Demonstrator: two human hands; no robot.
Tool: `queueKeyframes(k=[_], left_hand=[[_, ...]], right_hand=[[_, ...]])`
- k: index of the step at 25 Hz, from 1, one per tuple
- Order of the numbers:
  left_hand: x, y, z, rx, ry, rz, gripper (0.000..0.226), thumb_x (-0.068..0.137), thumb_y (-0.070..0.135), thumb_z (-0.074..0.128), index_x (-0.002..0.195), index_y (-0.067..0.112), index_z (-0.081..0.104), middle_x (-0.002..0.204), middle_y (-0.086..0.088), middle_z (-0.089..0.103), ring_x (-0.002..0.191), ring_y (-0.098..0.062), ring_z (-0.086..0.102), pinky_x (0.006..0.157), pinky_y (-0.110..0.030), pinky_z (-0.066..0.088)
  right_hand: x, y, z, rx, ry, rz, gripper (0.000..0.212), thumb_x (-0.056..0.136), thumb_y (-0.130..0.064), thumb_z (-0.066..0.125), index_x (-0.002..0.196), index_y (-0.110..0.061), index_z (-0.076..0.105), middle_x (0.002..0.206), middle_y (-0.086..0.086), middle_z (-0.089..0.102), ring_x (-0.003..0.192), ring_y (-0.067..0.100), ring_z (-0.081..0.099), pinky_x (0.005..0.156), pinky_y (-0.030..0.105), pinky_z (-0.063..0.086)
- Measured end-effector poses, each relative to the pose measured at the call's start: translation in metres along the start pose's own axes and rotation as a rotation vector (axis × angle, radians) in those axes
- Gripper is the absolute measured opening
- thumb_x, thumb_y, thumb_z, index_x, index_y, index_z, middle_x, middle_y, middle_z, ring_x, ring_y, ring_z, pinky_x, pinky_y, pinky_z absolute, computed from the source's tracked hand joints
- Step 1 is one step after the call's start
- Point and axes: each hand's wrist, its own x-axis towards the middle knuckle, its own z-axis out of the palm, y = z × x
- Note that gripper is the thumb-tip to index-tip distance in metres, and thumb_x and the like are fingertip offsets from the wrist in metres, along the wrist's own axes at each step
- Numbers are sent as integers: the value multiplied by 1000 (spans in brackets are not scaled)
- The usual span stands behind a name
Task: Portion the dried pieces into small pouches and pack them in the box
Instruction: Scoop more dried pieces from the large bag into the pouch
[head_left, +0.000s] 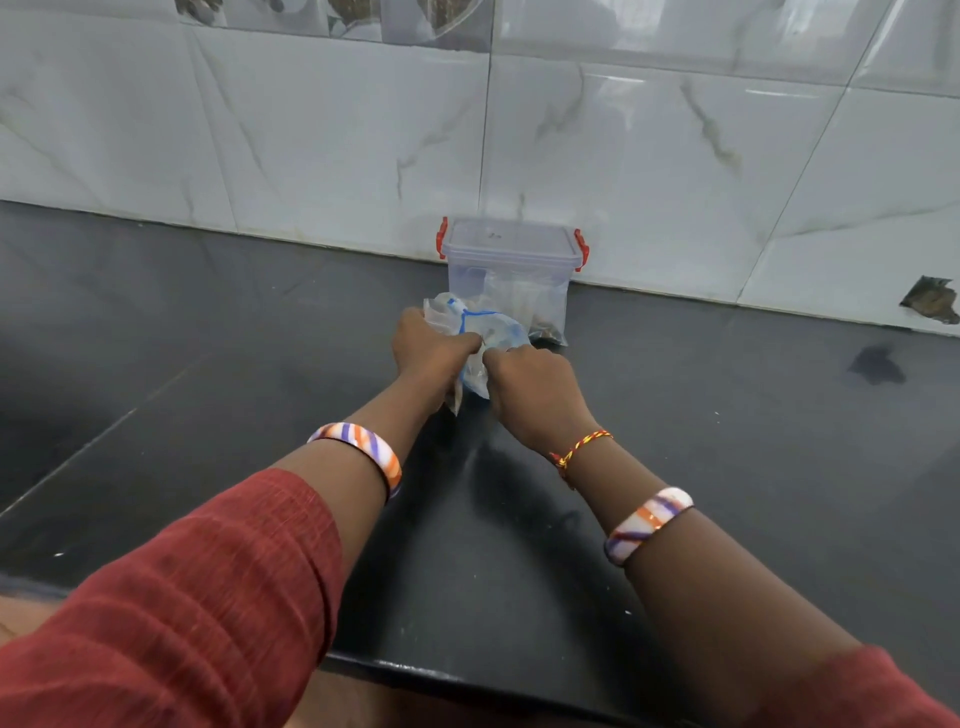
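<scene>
Both hands meet over the dark desk (208, 322), where the left hand (426, 345) and the right hand (530, 387) each grasp a crumpled clear pouch (491, 332) with a blue zip strip, fingers curled tightly round its plastic. Just beyond it, a lidded clear box (511, 260) with red clips stands at the far edge against the tiled wall (311, 130), a second clear bag (545, 312) leaning on its front.
</scene>
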Motion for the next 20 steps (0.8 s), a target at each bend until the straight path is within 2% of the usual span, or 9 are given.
queueKeyframes(k=[1,3,6,10,12,14,15,17,20], left_hand=[[4,0,0,-15,-6,-7,50,66,9,75,111,5,54,108,-10,63,99,-25,63,80,-33,53],[8,-1,-1,17,-41,13,47,64,9,73,108,3,58,104,-11,65,96,-25,64,79,-33,54],[6,-1,-1,-4,-40,13,50,56,12,73,103,2,60,98,-10,67,89,-25,65,77,-32,54],[11,16,2,-328,30,-132,55,51,8,75,104,4,62,100,-13,68,88,-29,68,82,-44,58],[11,37,11,-241,-39,-15,60,47,14,75,105,2,63,102,-14,69,91,-27,68,82,-41,58],[2,56,22,-37,-187,129,61,54,15,76,111,2,57,105,-10,64,97,-24,64,84,-36,55],[-3,62,27,58,-254,163,60,61,12,76,115,2,52,106,-8,59,100,-22,59,84,-33,52],[-6,62,33,148,-306,188,58,68,8,72,119,3,46,105,-7,51,104,-21,54,81,-29,47],[-4,57,27,164,-233,224,54,69,8,71,117,4,46,105,-6,51,97,-21,52,73,-28,43]], right_hand=[[2,0,1,-16,20,-13,28,93,-7,46,118,1,54,104,22,66,90,39,62,67,34,41],[5,3,2,-80,-49,-35,26,94,-7,44,117,-1,54,107,18,65,94,35,63,74,35,47],[13,10,7,-48,-97,70,25,93,-6,40,111,-1,57,109,18,64,99,35,61,78,35,47],[22,11,19,409,34,355,22,86,-6,48,91,5,66,90,20,66,84,31,61,68,26,38],[24,18,22,688,83,544,19,78,1,50,73,10,67,66,18,63,65,24,58,59,21,37],[23,25,21,1066,117,775,19,75,9,49,59,9,60,45,11,53,42,16,49,40,16,34],[22,27,21,1207,122,877,22,75,11,48,55,5,55,43,9,47,37,13,44,33,13,30],[18,30,19,1352,92,1005,29,78,9,50,53,-4,50,49,9,45,29,7,39,29,11,26],[15,30,14,1455,74,1067,25,83,4,55,60,-5,55,43,4,49,22,2,34,28,11,25]])
